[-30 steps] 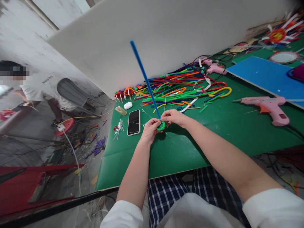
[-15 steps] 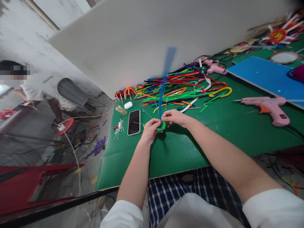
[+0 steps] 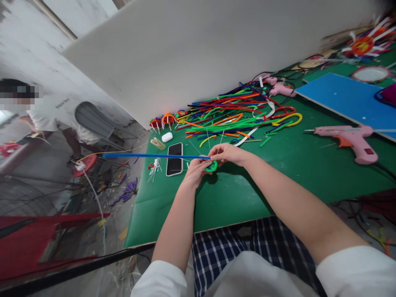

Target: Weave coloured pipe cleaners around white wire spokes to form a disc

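Observation:
My left hand (image 3: 195, 170) and my right hand (image 3: 227, 153) meet over the green table (image 3: 278, 173), fingers pinched together. Between them is a small green coil of pipe cleaner (image 3: 212, 167), held by my left hand. My right hand pinches the near end of a long blue pipe cleaner (image 3: 151, 156) that sticks out level to the left, past the table's edge. Thin white wires poke up around the fingers.
A black phone (image 3: 175, 159), white earbud case (image 3: 166, 137) and a pile of coloured pipe cleaners (image 3: 238, 113) lie beyond my hands. A pink glue gun (image 3: 349, 138) lies to the right, near a blue board (image 3: 343, 97). Another person (image 3: 46, 115) sits far left.
The blue pipe cleaner has swung from pointing up and away, through upright, down to level and pointing left. My hands have stayed in place around the green coil.

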Tool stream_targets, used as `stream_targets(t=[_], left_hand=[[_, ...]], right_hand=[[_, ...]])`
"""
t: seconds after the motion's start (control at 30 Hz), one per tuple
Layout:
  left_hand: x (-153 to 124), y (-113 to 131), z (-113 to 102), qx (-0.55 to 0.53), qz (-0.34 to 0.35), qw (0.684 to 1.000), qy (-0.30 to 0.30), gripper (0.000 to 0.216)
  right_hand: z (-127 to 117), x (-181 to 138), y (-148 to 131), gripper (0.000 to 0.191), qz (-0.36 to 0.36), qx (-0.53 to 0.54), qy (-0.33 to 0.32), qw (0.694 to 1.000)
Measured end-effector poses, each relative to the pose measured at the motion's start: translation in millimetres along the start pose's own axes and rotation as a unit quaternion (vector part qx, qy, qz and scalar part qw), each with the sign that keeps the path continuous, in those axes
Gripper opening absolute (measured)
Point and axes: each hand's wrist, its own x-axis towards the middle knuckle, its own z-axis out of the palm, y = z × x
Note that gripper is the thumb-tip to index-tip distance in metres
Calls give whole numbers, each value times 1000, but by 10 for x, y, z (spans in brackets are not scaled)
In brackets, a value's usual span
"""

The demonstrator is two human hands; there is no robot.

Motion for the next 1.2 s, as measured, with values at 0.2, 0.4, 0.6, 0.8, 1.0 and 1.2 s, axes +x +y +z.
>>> stream_targets(t=[0.2,0.4,0.6,0.8,1.0,1.2], left_hand=[[15,-5,-1,-18,-15,999,23,27],[54,14,-50,-106,-19,993,43,25],[-14,94,-37,-186,17,982,-40,33],[-8,51,11,-141,40,988,-41,34],[100,-65,-22,-45,18,998,35,25],[69,-42,-7,-21,30,998,52,28]], right_hand=[[2,34,14,20,-31,-29,19,999],[10,48,-1,18,-57,-14,61,996],[2,54,-39,14,-82,9,112,990],[27,58,-35,14,-96,-29,123,987],[66,64,-4,17,-110,-100,110,983],[48,64,-3,18,-113,-141,112,977]])
